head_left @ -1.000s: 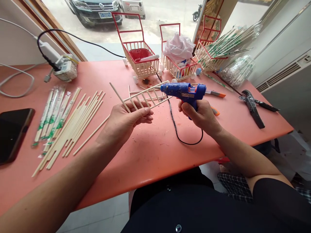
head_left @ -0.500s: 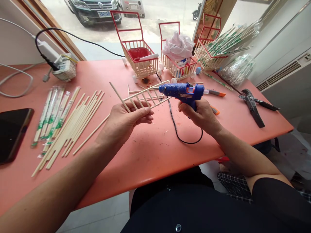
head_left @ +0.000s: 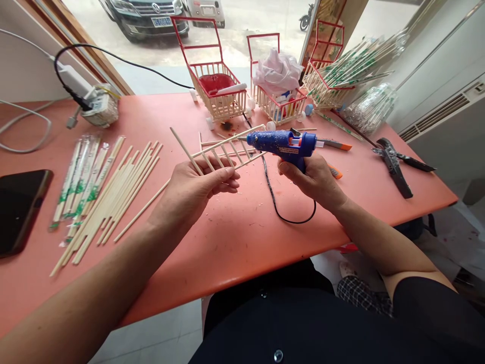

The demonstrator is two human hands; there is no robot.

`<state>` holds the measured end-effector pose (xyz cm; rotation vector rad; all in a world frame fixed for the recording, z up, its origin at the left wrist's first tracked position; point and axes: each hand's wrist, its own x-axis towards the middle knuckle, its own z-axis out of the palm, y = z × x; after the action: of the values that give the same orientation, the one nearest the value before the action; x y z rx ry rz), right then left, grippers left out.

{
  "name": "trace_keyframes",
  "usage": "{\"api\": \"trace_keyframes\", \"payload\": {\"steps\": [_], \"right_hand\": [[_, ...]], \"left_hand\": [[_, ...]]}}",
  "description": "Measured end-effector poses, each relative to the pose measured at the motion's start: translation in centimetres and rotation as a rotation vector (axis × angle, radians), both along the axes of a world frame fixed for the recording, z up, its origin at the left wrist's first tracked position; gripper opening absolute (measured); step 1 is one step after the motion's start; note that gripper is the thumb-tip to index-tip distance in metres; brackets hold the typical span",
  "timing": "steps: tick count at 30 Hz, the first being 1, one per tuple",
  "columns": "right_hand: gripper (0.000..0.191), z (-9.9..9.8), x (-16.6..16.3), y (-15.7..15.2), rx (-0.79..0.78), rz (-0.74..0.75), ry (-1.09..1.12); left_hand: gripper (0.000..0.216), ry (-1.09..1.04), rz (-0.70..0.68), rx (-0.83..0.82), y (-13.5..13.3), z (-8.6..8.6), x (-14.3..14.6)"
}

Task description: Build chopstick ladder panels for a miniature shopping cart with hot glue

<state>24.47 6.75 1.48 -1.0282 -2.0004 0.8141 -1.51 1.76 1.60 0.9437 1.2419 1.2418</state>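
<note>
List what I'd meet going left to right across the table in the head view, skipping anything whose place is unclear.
Phone → bare wooden sticks → left hand → blue glue gun → black-handled tool.

Soft daylight reaches you through the window [head_left: 151,73] ahead, and the ground [head_left: 235,44] outside is bleached nearly white. Your table [head_left: 227,242] is evenly bright, with faint shadows. The plastic wrapping [head_left: 375,108] at far right catches small glints. Your dark shirt [head_left: 235,328] loses detail. Your hands [head_left: 204,179] look fairly crisp; the wide lens stretches your left forearm [head_left: 94,293] toward the corner.
</note>
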Motion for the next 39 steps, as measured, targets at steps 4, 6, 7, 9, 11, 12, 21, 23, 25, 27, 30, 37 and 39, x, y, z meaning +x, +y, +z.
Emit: {"api": "trace_keyframes", "payload": {"steps": [4,6,7,9,11,12,21,23,25,27,30,37,39], "right_hand": [[0.047,0.20,-0.10,-0.10,0.000,-0.008,-0.010],[0.048,0.31,-0.15,-0.18,0.001,-0.010,-0.011],[0.048,0.36,-0.16,-0.21,0.002,-0.009,-0.010],[0.048,0.39,-0.15,-0.25,0.002,-0.009,-0.008],[0.048,0.36,-0.10,-0.23,0.001,-0.018,-0.009],[0.048,0.34,-0.06,-0.22,0.000,-0.023,-0.012],[0.055,0.39,0.14,-0.11,0.016,-0.051,-0.025],[0.054,0.37,0.17,-0.12,0.023,-0.051,-0.027],[0.053,0.31,0.20,-0.12,0.024,-0.054,-0.029],[0.050,0.27,0.23,-0.10,0.025,-0.061,-0.030],[0.047,0.27,0.22,-0.05,0.029,-0.069,-0.034],[0.044,0.57,-0.15,-0.18,0.033,-0.031,-0.018],[0.044,0.69,-0.27,-0.26,0.033,-0.004,-0.014]], "left_hand": [[0.030,-0.002,0.001,-0.006,-0.04,0.12,0.10],[0.031,-0.011,-0.001,-0.007,-0.07,0.23,0.16],[0.031,-0.018,-0.002,-0.006,-0.09,0.28,0.19],[0.032,-0.031,-0.002,-0.004,-0.10,0.35,0.21],[0.031,-0.036,-0.001,-0.002,-0.10,0.37,0.21],[0.031,-0.034,-0.001,0.000,-0.10,0.37,0.20],[0.030,-0.019,-0.002,-0.005,-0.09,0.14,0.04],[0.028,-0.025,0.000,-0.002,-0.08,0.08,0.00],[0.026,-0.038,0.003,0.001,-0.07,0.05,-0.02],[0.025,-0.051,0.002,0.004,-0.08,0.07,0.00],[0.024,-0.057,0.002,0.006,-0.11,0.19,0.08],[0.024,-0.017,0.004,0.028,-0.16,0.20,0.10],[0.023,-0.014,0.008,0.036,-0.15,0.09,0.06]]}}
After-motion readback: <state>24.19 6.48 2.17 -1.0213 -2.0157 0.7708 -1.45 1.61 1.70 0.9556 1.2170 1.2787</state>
